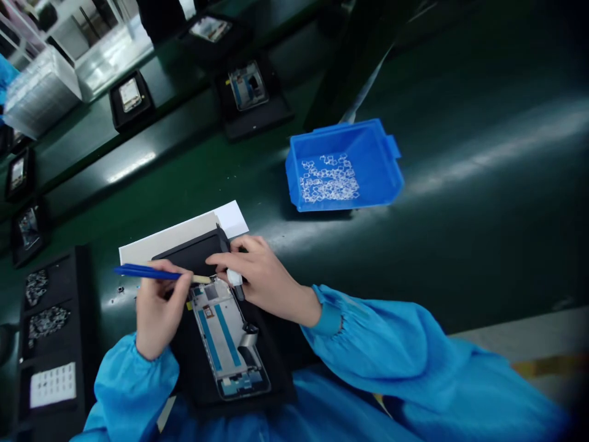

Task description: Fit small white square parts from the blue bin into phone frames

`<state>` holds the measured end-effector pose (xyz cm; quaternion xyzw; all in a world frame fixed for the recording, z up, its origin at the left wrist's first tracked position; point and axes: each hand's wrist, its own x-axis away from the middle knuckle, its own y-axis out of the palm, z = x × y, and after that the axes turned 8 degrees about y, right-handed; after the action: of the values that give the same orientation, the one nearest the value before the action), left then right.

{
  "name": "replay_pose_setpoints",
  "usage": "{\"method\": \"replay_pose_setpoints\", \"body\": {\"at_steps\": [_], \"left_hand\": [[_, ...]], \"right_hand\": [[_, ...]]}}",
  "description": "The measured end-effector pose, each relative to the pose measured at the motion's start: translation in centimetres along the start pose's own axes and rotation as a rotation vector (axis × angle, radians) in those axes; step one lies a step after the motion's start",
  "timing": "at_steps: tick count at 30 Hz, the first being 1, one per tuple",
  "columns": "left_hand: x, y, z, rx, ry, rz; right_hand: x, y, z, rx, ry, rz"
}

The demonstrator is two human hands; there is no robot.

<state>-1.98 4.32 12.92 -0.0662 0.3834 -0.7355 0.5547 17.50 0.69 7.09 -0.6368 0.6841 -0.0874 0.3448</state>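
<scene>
A phone frame (225, 334) with blue strips and a loose grey ribbon lies in a black tray (188, 368) in front of me. My left hand (161, 301) is closed around a slim blue tool (147, 271), whose beige tip meets the frame's top edge. My right hand (264, 279) is bent over the frame's top right corner, its fingertips close to that tip. Under its fingers is a slim dark tool with a white part (234, 277), which I cannot name. The small part between the fingertips is hidden.
A blue bin (391, 184) holds many small white square rings (329, 184). White paper (232, 218) lies behind the tray. At left, a black compartment tray (50, 359) contains small dark parts and a white sheet. More phone trays (131, 101) and stacked clear trays (43, 92) stand farther back.
</scene>
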Motion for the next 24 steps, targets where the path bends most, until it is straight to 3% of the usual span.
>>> {"method": "replay_pose_setpoints", "body": {"at_steps": [2, 4, 5, 8, 10, 14, 19, 24], "left_hand": [[0.6, -0.9, -0.5, 0.155, -0.01, 0.213], [1.5, -1.8, -0.8, 0.145, 0.045, 0.301], [2.0, -2.1, -0.8, 0.066, 0.091, 0.257], [3.6, -2.2, -0.8, -0.3, 0.259, -0.078], [4.4, -1.7, -0.8, -0.468, 0.376, -0.219], [5.5, -0.5, -1.6, -0.601, 0.471, -0.248], [5.8, 0.0, -2.4, -0.629, 0.473, -0.238], [5.9, 0.0, -2.4, -0.618, 0.479, -0.246]], "right_hand": [[0.1, -0.6, -0.1, -0.066, -0.003, 0.013], [0.3, -1.4, -0.3, -0.222, 0.038, 0.035], [0.5, -1.8, -0.5, -0.314, 0.075, 0.04], [1.1, -2.5, -1.2, -0.531, 0.246, -0.017], [1.5, -2.3, -1.7, -0.593, 0.367, -0.087], [1.7, -1.1, -2.1, -0.468, 0.474, -0.061], [1.4, -0.2, -2.0, -0.33, 0.477, 0.058], [1.2, -0.5, -2.0, -0.272, 0.416, 0.033]]}}
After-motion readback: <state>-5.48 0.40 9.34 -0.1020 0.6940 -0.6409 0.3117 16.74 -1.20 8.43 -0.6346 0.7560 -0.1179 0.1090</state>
